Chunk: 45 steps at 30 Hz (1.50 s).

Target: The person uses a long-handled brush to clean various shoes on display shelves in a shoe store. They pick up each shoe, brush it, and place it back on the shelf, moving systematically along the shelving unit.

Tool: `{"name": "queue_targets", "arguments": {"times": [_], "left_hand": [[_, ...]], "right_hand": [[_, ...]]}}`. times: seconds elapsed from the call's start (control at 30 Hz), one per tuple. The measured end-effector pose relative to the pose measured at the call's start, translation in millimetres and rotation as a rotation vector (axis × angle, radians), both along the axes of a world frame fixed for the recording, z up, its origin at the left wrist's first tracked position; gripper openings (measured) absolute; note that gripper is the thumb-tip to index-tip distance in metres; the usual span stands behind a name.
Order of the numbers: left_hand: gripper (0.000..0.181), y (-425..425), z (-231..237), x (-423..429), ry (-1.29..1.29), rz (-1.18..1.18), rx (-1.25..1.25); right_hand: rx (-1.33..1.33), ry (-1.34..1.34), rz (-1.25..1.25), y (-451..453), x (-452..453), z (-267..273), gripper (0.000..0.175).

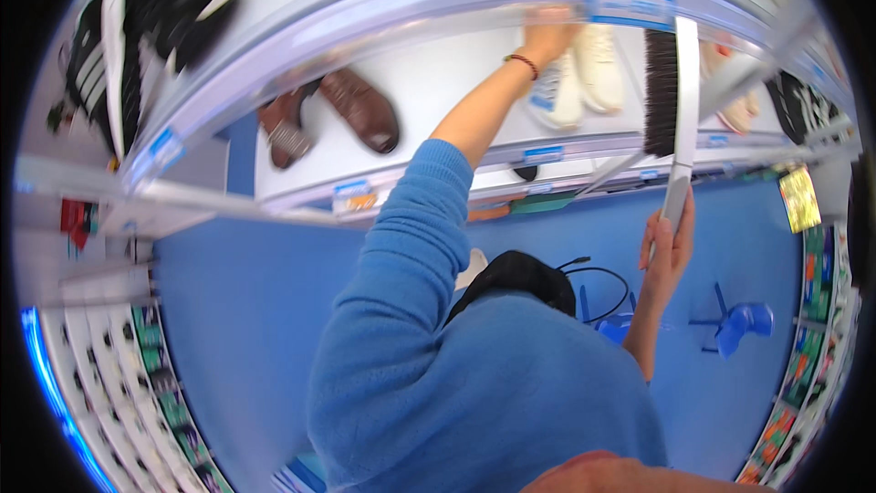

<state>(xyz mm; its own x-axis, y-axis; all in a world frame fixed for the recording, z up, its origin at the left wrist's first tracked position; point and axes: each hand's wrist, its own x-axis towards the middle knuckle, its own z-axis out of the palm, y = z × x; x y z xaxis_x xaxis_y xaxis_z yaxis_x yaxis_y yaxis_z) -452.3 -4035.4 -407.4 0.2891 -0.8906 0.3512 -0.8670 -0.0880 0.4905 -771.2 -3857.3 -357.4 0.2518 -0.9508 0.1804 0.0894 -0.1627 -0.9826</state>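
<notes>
My left hand reaches under the upper shelf's clear front strip, at the far end of a pair of off-white sneakers. Of these, the left sneaker has a blue mark on its side, and the right sneaker stands close beside it. Blur and the strip hide my fingertips, so a grip on a shoe cannot be made out. In my right hand is the grey handle of a long bench brush. Its dark bristles face left, towards the sneakers, and it points up across the shelf front.
Brown leather shoes stand left on the same white shelf. Black sneakers sit at upper left. The upper shelf edge crosses above my left hand. Blue stools and a black cable appear lower right.
</notes>
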Motion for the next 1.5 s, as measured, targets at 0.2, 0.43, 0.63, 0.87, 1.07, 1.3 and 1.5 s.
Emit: {"name": "queue_targets", "arguments": {"times": [0.2,0.43,0.63,0.87,1.07,1.3,1.5], "left_hand": [[0.049,189.7,-11.5,91.0,-0.345,0.329,-0.591],[0.036,411.6,30.4,241.3,-0.600,0.484,-0.214],[0.030,423.1,58.2,259.4,-0.667,0.237,0.044],[0.029,385.6,66.5,244.6,-0.596,0.531,0.370],[0.045,342.6,12.5,275.1,-0.300,0.316,0.431],[0.018,373.3,1.2,294.2,0.074,0.112,0.250],[0.005,503.0,78.9,182.6,0.265,0.226,-0.032]], "right_hand": [[0.008,0.050,0.379,23.1,42.7,-10.4,0.056],[0.132,0.089,0.552,51.3,102.7,-40.2,0.054],[0.088,0.087,0.496,69.0,137.2,-49.1,0.052],[0.109,0.096,0.412,91.4,142.9,-56.1,0.052],[0.120,0.195,0.359,91.2,160.4,-64.9,0.053],[-0.206,0.454,0.214,49.0,199.9,-92.5,0.053],[-0.053,0.528,0.299,66.4,260.9,-99.5,0.060]]}}
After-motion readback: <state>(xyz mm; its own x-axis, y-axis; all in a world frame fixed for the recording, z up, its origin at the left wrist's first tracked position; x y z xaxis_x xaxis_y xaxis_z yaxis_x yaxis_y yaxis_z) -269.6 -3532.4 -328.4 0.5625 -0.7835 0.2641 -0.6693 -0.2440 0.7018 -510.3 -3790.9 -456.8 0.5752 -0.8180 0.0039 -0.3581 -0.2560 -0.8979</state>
